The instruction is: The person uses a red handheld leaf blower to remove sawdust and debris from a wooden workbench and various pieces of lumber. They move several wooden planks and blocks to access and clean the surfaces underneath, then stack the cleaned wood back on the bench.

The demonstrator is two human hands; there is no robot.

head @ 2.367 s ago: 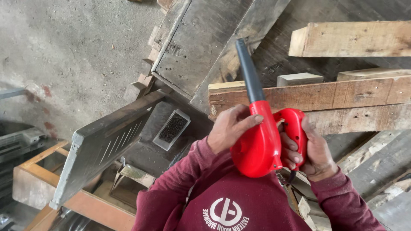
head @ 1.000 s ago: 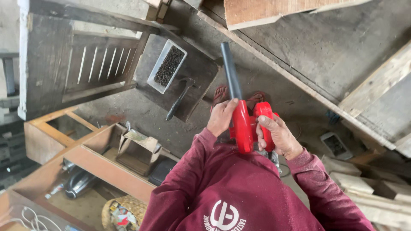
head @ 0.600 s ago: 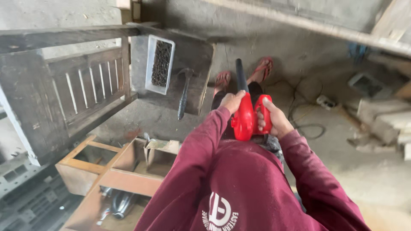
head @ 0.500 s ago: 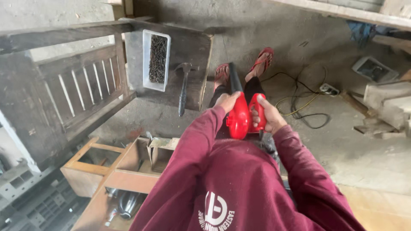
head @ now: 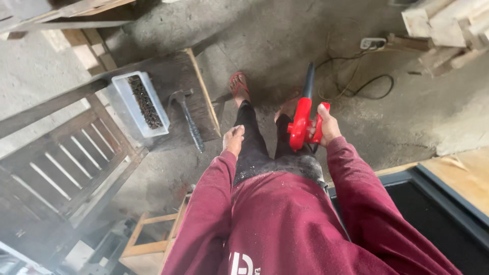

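Down beside the right thigh, gripped in the right hand [head: 326, 127] alone, fingers wrapped tight round the handle: a red blower [head: 301, 122] with a long black nozzle. Points forward and down at the concrete floor, tip close to the right foot. Was held with both hands a moment ago, nozzle up toward planks and then swinging down past the bench; now lowered and carried one-handed, so aimed at bare floor and at no piece of wood.

Off the tool now and hanging by the left thigh: the left hand [head: 234, 140], fingers loosely bent, pinching nothing, touching at most the dark trouser leg.

Ahead and to the left, on a dark wooden board [head: 175, 71]: a hammer [head: 187, 119] lying flat, head away from the body, and just beside it a white tray [head: 118, 97] filled with small dark pieces, possibly nails or screws, too small to tell. Further left, leaning against the board: a slatted wooden frame [head: 66, 158].

Across the floor ahead of the nozzle: a black cord [head: 367, 86] looping toward a power strip [head: 373, 43], with pale timber offcuts [head: 443, 25] stacked beyond. Under the left foot, a red sandal [head: 238, 84]. Close on the right, a black panel [head: 433, 219] edged in grey; low on the left, an open wooden crate frame [head: 147, 244]. Hemmed in by these on both sides, with the cord loops nearest the nozzle's line.
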